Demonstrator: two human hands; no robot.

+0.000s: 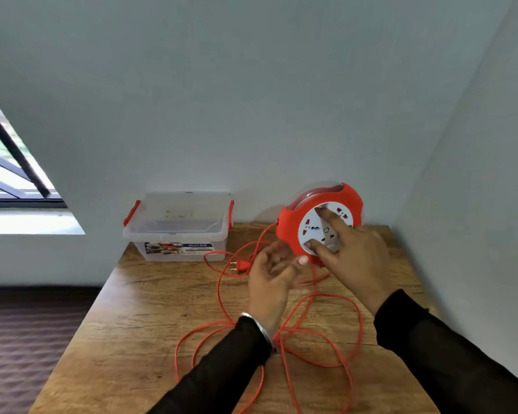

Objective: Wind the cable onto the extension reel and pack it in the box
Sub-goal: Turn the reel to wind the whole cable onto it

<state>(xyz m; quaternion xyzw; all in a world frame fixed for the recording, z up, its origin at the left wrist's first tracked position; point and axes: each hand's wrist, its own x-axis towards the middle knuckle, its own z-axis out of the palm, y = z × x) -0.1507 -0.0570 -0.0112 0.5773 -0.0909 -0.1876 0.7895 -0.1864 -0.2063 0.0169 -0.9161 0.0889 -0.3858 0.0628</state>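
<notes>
"MULTI BOX" on the clear box (178, 228) label, smaller print apparently illegible

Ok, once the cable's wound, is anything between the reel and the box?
Yes: the box has its clear lid on, closing the top. On the table between it and the reel lie loose cable loops and the plug.

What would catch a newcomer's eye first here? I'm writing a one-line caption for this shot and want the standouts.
The bright red extension reel standing upright at the table's far right edge, with the right hand spread on its white socket face. Next, the orange cable sprawled in loose loops across the wooden table, its plug lying near the clear lidded box at the far left. The left hand is open beside the reel.
</notes>
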